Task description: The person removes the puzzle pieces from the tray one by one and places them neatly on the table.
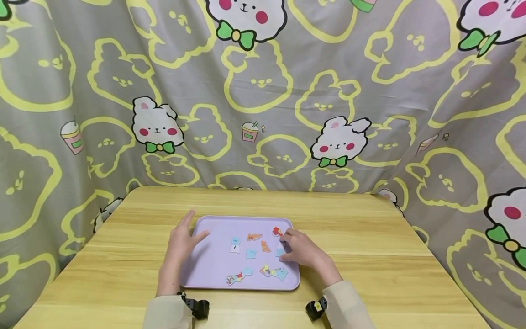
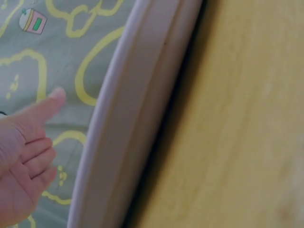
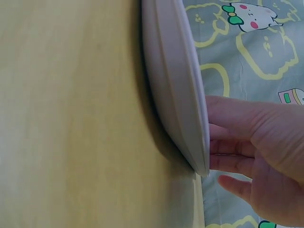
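On the right part of the lilac tray (image 1: 213,228), my right hand (image 1: 302,249) has its thumb and fingers curled about a small light-blue and white puzzle piece (image 1: 280,251). The tray's rim (image 3: 183,80) hides those fingertips in the right wrist view. Just beyond them lies a red piece (image 1: 276,230). My left hand (image 1: 181,242) is spread at the tray's left edge, thumb over the rim and fingers pointing up and away. It holds nothing, and its palm (image 2: 19,175) shows past the rim in the left wrist view.
Several flat pieces lie scattered on the tray: orange ones (image 1: 265,246), a blue-and-white one (image 1: 235,245), a light-blue one (image 1: 251,253) and two larger colourful ones (image 1: 274,273) near the front. Beneath is a wooden table (image 1: 349,219), with a patterned curtain (image 1: 263,119) behind.
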A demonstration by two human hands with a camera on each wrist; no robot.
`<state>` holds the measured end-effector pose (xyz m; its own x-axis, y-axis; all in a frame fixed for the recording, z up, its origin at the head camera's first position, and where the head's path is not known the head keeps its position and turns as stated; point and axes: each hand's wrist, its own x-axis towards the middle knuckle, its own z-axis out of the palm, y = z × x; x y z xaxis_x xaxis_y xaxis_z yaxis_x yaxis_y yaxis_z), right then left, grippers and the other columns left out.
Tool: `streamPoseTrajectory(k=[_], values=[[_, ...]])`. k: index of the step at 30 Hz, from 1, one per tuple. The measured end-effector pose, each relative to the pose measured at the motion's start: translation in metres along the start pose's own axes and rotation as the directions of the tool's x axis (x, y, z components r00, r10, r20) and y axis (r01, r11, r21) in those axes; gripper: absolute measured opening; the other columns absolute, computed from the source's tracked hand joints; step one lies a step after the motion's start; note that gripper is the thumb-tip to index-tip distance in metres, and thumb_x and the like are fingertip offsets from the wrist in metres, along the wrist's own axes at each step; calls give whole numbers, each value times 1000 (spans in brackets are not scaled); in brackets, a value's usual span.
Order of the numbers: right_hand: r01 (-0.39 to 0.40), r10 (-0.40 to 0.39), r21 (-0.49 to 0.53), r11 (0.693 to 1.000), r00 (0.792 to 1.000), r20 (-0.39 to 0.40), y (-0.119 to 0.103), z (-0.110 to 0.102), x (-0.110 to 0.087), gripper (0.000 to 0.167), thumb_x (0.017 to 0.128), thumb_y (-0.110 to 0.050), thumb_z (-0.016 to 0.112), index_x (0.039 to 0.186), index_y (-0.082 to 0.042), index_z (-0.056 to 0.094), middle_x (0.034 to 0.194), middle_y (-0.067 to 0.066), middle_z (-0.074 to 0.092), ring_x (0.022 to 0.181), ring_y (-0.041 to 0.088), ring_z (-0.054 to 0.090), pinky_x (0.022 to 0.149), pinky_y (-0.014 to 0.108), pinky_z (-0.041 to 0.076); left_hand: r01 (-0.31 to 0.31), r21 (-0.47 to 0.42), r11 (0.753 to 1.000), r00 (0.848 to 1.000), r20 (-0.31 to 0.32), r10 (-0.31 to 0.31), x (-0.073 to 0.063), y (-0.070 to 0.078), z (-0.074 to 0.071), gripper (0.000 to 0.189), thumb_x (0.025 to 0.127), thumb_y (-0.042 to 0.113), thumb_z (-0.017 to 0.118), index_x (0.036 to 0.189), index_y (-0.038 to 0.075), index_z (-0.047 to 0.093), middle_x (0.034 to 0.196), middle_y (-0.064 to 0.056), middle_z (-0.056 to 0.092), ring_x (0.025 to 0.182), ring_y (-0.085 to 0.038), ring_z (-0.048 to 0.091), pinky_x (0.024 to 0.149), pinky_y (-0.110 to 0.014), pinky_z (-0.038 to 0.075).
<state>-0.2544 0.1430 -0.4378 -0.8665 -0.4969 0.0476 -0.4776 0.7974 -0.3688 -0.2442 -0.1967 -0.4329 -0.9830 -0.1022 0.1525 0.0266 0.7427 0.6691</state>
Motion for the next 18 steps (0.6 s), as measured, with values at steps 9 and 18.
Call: streamPoseTrajectory(k=[9, 18], values=[[10, -10, -70, 998, 1000, -5, 0, 2, 1, 45, 79, -27, 81, 114, -1, 70, 104, 6, 62, 87, 15, 53, 83, 39, 48, 66, 19, 998, 996, 53, -67, -5, -15, 0, 71, 90, 17, 69, 148, -5, 34, 148, -33, 39, 137, -52, 35, 114, -60, 33], [26, -29, -95, 995, 999, -33, -1, 2, 2, 41, 79, -27, 81, 111, -2, 72, 103, 7, 65, 89, 17, 57, 82, 39, 44, 82, 31, 996, 993, 83, -84, -6, -25, 3, 62, 90, 17, 69, 142, -5, 44, 143, -31, 47, 133, -52, 41, 110, -61, 38]])
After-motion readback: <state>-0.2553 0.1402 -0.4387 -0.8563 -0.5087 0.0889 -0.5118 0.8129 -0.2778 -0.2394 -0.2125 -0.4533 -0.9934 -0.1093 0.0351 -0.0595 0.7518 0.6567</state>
